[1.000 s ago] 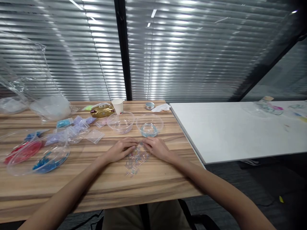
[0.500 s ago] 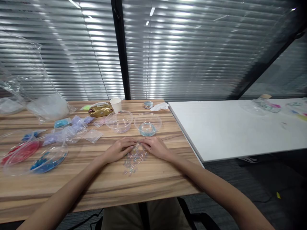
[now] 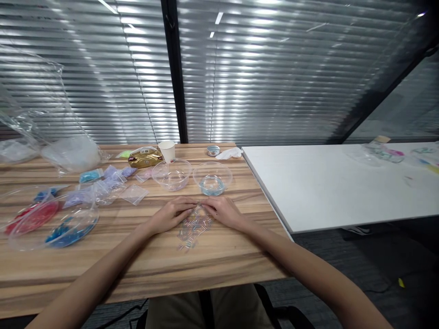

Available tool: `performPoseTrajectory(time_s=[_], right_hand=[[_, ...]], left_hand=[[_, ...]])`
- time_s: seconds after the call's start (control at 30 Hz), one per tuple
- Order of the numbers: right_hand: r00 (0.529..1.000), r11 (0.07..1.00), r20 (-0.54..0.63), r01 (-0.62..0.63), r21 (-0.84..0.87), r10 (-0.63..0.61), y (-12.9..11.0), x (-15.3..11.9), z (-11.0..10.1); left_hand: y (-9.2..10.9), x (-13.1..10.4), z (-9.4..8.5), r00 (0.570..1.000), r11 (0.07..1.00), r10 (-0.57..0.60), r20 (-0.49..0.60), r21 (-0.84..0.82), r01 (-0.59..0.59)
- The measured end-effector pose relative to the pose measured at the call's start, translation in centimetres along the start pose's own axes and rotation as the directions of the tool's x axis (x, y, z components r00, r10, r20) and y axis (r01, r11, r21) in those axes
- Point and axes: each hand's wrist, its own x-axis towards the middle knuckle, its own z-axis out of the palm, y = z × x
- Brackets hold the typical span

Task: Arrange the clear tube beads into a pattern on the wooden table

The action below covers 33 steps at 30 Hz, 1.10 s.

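A loose pile of small multicoloured tube-shaped beads (image 3: 195, 227) lies on the wooden table in front of me. At its far edge my left hand (image 3: 174, 211) rests with bent fingers and thumb drawn together. My right hand (image 3: 222, 211) mirrors it from the other side, its fingertips meeting or nearly meeting the left ones. Whatever the fingertips pinch, if anything, is too small to tell. Just beyond the hands stand two clear bowls: one bowl (image 3: 196, 172) has pale blue contents, and the other bowl (image 3: 155, 175) has a faint pinkish tint at its bottom.
On the left, clear bowls hold red pieces (image 3: 37, 218) and blue pieces (image 3: 68, 235). Small plastic bags (image 3: 108, 188) lie behind them. A gold packet (image 3: 145, 158), paper cup (image 3: 167, 151), round tin (image 3: 213, 151) and tissue (image 3: 229, 154) stand farther back. A white table (image 3: 308, 187) adjoins the right.
The view has shifted very slightly. Both hands stay at the far edge of the bead pile, with hardly any movement in the fingers.
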Motion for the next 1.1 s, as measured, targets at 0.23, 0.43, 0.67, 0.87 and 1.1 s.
performPoseTrajectory(time_s=[0.23,0.43,0.67,0.87,1.1], right_hand=[[1.000,1.000,0.007,0.002,0.014,-0.002,-0.07,0.04,-0.02],[1.000,1.000,0.021,-0.004,0.007,0.004,0.09,0.10,0.09],[1.000,1.000,0.017,-0.001,0.011,0.001,0.04,0.10,0.00],[1.000,1.000,0.008,0.003,0.014,-0.003,0.02,0.06,0.01],[0.999,0.999,0.039,-0.003,0.036,0.002,-0.18,0.05,-0.36]], left_hand=[[0.11,0.00,-0.10,1.000,1.000,-0.001,-0.001,-0.028,0.001],[-0.30,-0.05,0.12,1.000,0.999,0.012,-0.017,-0.031,-0.013],[-0.26,-0.11,0.07,1.000,1.000,0.028,-0.001,-0.003,-0.028],[-0.14,-0.08,-0.02,0.999,1.000,0.024,0.026,0.016,-0.024],[-0.04,-0.16,0.02,0.998,0.998,0.051,0.028,0.045,-0.052]])
